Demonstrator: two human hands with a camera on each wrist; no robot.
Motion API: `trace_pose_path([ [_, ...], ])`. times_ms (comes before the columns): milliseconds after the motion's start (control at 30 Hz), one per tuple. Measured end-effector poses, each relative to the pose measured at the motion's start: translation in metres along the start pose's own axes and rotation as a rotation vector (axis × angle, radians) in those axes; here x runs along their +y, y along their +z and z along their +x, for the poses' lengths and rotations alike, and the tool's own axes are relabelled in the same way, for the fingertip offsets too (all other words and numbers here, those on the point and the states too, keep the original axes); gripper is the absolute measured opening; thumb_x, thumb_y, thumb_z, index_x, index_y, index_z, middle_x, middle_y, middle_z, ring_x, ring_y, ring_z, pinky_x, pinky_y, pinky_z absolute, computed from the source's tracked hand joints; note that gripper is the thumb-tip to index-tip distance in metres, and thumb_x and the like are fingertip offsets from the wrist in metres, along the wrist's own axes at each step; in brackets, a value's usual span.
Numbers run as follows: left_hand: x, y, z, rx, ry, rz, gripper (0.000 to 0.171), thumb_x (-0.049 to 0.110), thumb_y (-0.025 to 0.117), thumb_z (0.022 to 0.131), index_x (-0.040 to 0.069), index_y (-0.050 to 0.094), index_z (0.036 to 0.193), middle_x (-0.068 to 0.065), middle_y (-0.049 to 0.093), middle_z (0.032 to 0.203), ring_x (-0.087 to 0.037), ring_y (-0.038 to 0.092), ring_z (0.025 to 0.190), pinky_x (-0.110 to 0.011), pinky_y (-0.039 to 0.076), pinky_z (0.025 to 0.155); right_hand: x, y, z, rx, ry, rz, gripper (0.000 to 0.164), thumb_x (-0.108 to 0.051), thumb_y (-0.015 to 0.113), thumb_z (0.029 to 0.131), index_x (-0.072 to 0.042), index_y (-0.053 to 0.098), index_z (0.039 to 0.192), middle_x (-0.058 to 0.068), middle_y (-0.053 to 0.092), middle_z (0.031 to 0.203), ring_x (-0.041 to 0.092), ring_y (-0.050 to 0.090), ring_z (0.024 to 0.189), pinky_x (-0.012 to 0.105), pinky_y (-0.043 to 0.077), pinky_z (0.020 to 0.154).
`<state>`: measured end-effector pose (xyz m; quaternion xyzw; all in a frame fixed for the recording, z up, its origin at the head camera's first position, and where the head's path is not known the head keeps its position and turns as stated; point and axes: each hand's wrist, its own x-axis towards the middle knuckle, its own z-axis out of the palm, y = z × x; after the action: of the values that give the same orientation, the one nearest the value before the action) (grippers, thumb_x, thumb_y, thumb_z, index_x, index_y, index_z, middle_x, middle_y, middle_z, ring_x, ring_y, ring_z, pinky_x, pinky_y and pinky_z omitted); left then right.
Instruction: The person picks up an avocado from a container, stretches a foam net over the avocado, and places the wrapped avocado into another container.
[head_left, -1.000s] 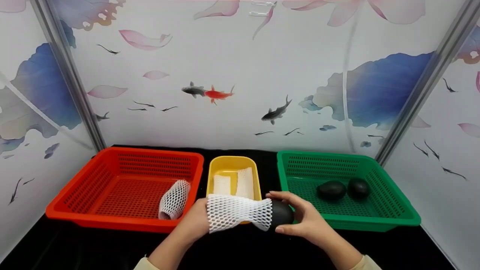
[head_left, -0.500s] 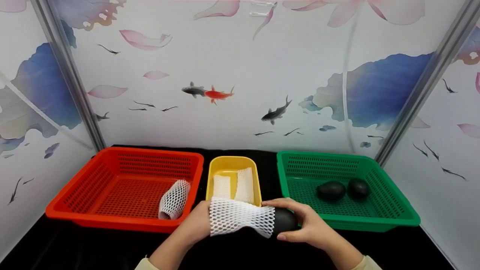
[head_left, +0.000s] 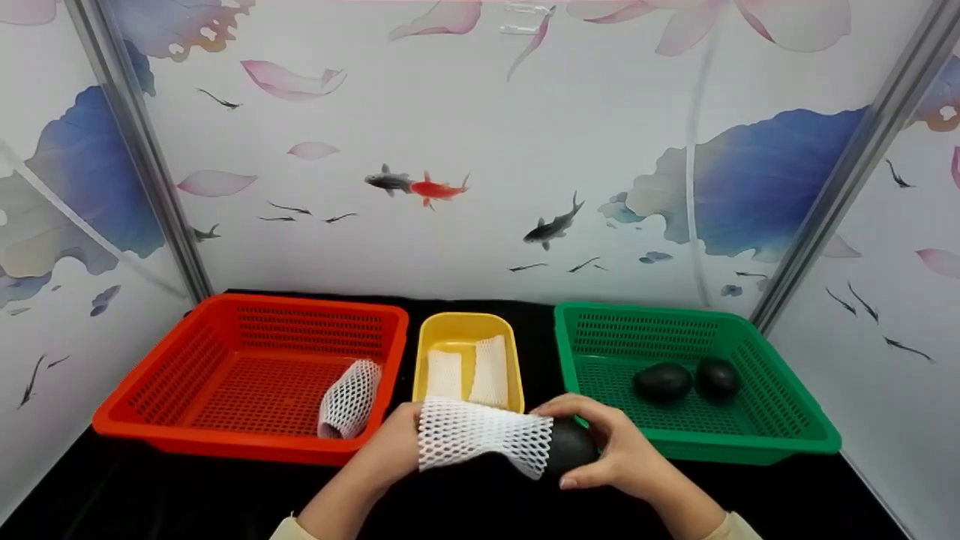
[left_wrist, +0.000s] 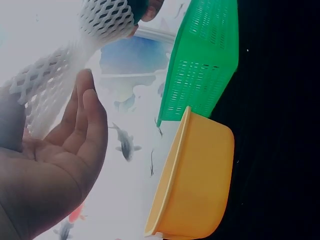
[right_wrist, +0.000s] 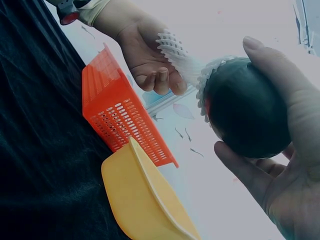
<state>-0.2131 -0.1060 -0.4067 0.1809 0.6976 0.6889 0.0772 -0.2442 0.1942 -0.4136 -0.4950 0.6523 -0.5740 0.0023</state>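
A white foam net sleeve is stretched between my hands, its right end fitted over one end of a dark avocado. My left hand holds the sleeve's other end; in the left wrist view the thumb of this hand lies against the mesh. The sleeve narrows in the middle. My right hand grips the bare end of the avocado, thumb below and fingers above in the head view. In the right wrist view the avocado looks smooth and dark green, with the mesh edge around its far side.
A red basket at the left holds a net-wrapped piece. Behind my hands, a yellow bin contains white foam sleeves. Two dark avocados lie in the green basket at the right. A printed wall panel stands behind.
Both hands, with the sleeve and avocado, have shifted slightly down and to the right. The sleeve stays over the same end of the avocado.
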Motion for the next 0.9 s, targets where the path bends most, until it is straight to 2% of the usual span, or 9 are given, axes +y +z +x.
trace_pose_path([
  [100, 0.000, 0.000, 0.000, 0.071, 0.025, -0.028, 0.032, 0.000, 0.066, 0.085, -0.016, 0.062, 0.112, -0.008, 0.069, 0.099, -0.013, 0.061, 0.089, -0.028, 0.050, 0.079, 0.001, 0.000, 0.000, 0.016, -0.009, 0.005, 0.063, -0.006, 0.085, 0.073, 0.003, 0.056, 0.128, 0.022, 0.058, 0.124, 0.030, 0.056, 0.113, 0.034, 0.048, 0.093],
  [167, 0.000, 0.001, 0.000, 0.128, 0.025, -0.080, 0.034, -0.003, 0.061, 0.084, -0.018, 0.059, 0.114, -0.008, 0.069, 0.098, -0.012, 0.060, 0.086, -0.027, 0.051, 0.075, 0.001, 0.000, 0.000, 0.034, -0.008, 0.012, 0.062, -0.006, 0.085, 0.073, 0.003, 0.056, 0.127, 0.022, 0.058, 0.124, 0.029, 0.056, 0.112, 0.034, 0.049, 0.093],
  [267, 0.002, 0.005, 0.001, 0.208, -0.005, -0.169, 0.035, -0.001, 0.055, 0.087, -0.017, 0.058, 0.118, -0.008, 0.068, 0.098, -0.012, 0.062, 0.082, -0.028, 0.053, 0.072, 0.001, 0.001, 0.000, 0.055, -0.013, 0.017, 0.062, -0.006, 0.085, 0.073, 0.004, 0.056, 0.126, 0.023, 0.057, 0.123, 0.029, 0.056, 0.112, 0.033, 0.049, 0.092],
  [367, 0.003, 0.009, 0.000, 0.268, -0.029, -0.254, 0.036, 0.007, 0.048, 0.096, -0.015, 0.057, 0.123, -0.009, 0.068, 0.101, -0.014, 0.065, 0.081, -0.032, 0.055, 0.073, 0.001, 0.002, 0.001, 0.074, -0.030, 0.003, 0.062, -0.006, 0.086, 0.072, 0.004, 0.056, 0.125, 0.023, 0.058, 0.122, 0.028, 0.056, 0.111, 0.032, 0.049, 0.092],
  [533, 0.001, 0.020, 0.000, 0.336, 0.017, -0.358, 0.046, 0.025, 0.033, 0.106, -0.008, 0.044, 0.136, -0.009, 0.070, 0.097, -0.020, 0.068, 0.082, -0.038, 0.055, 0.079, 0.004, 0.003, 0.002, 0.101, -0.043, -0.035, 0.062, -0.003, 0.087, 0.068, 0.003, 0.058, 0.123, 0.022, 0.058, 0.120, 0.027, 0.056, 0.109, 0.030, 0.049, 0.091],
  [700, -0.002, 0.034, 0.000, 0.365, 0.043, -0.421, 0.060, 0.045, 0.026, 0.106, 0.004, 0.023, 0.149, -0.010, 0.072, 0.097, -0.023, 0.069, 0.085, -0.039, 0.054, 0.082, 0.005, 0.004, 0.003, 0.123, -0.040, -0.051, 0.063, -0.001, 0.087, 0.066, 0.002, 0.058, 0.121, 0.022, 0.058, 0.118, 0.028, 0.056, 0.107, 0.030, 0.049, 0.090],
  [800, -0.007, 0.044, 0.000, 0.350, 0.044, -0.424, 0.069, 0.054, 0.025, 0.103, 0.000, 0.023, 0.147, -0.013, 0.070, 0.106, -0.026, 0.068, 0.093, -0.041, 0.052, 0.086, 0.004, 0.006, 0.004, 0.146, -0.030, -0.051, 0.063, 0.001, 0.087, 0.065, 0.002, 0.058, 0.120, 0.022, 0.058, 0.117, 0.027, 0.056, 0.107, 0.031, 0.049, 0.090],
  [900, -0.012, 0.054, 0.001, 0.320, 0.040, -0.408, 0.070, 0.053, 0.035, 0.102, 0.000, 0.023, 0.145, -0.017, 0.065, 0.114, -0.029, 0.066, 0.100, -0.043, 0.050, 0.090, 0.004, 0.008, 0.004, 0.164, -0.020, -0.048, 0.062, 0.001, 0.087, 0.065, 0.001, 0.058, 0.120, 0.021, 0.057, 0.118, 0.026, 0.056, 0.107, 0.031, 0.050, 0.089],
])
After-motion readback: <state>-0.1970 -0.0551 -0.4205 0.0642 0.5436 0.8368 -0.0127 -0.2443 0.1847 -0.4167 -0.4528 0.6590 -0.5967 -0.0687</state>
